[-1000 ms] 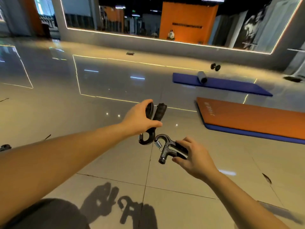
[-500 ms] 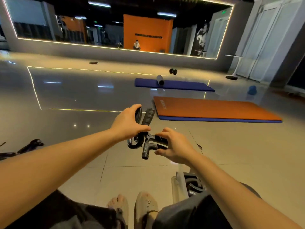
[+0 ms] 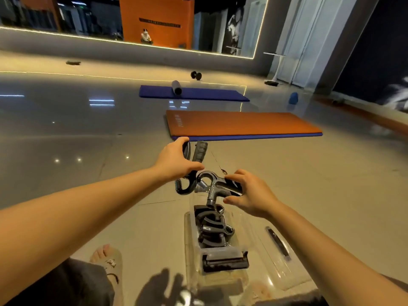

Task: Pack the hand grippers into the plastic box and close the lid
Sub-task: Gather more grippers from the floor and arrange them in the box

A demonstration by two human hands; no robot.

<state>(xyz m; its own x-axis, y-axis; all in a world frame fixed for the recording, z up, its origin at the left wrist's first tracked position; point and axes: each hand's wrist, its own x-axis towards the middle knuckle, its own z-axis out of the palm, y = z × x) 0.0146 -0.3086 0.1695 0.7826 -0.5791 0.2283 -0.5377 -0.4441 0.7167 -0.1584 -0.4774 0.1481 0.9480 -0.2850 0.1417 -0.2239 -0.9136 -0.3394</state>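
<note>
My left hand (image 3: 176, 162) grips one black hand gripper (image 3: 194, 164) by a handle, its spring end pointing down. My right hand (image 3: 249, 195) holds a second black hand gripper (image 3: 213, 186) by its handles, the looped spring end toward the left. Both hang just above the far end of a clear plastic box (image 3: 189, 239) on the floor. Several black hand grippers (image 3: 212, 226) lie inside the box. Its clear lid (image 3: 278, 250) lies open to the right.
An orange mat (image 3: 242, 124) lies on the shiny tiled floor beyond my hands. Farther back is a blue mat (image 3: 194, 93) with a roller (image 3: 176, 87) and a dumbbell (image 3: 196, 75). My sandaled foot (image 3: 108, 261) is at the lower left.
The view tilted down and right, bringing the box fully into sight. Both hands with their grippers moved over the box's far end.
</note>
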